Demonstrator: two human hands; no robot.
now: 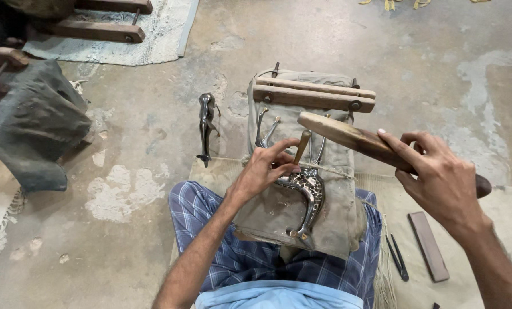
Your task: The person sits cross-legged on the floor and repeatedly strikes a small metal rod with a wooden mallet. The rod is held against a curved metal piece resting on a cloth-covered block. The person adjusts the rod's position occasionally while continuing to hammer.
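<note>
**Carving at the Floor Bench**

Mallet [376,146] raised in the right hand [439,180], the person sits on the concrete floor [153,143] with legs in blue checked cloth [210,229] stretched either side of a small work block wrapped in grey-green canvas [336,194]. The right fingers are curled tight round the mallet's dark handle, the index finger laid along it, and its pale wooden head points up and left, above the block and apart from everything on it.

The left hand [261,171] rests on the block. Its thumb and first fingers are pinched closed on a short wooden-handled chisel [301,147], which stands tilted with its tip down against a carved giraffe figure [308,194]. That figure (dark, with pale spots cut into its body) lies on the canvas with its neck curving down toward the person and its legs pointing away, up toward the two wooden clamp bars [313,94] bolted across the far end of the block.

A second giraffe carving [206,129], plain and dark, lies on the bare floor just left of the block. To the person's right, on a woven mat [496,212], lie a flat reddish-brown sharpening stone [429,246] and, just beside it, a thin dark pair of pincers [397,257]. Off to the far left sits a heap of dark cloth [32,126] with more wooden bars [95,28] beyond it, resting on a pale rug [158,34].
</note>
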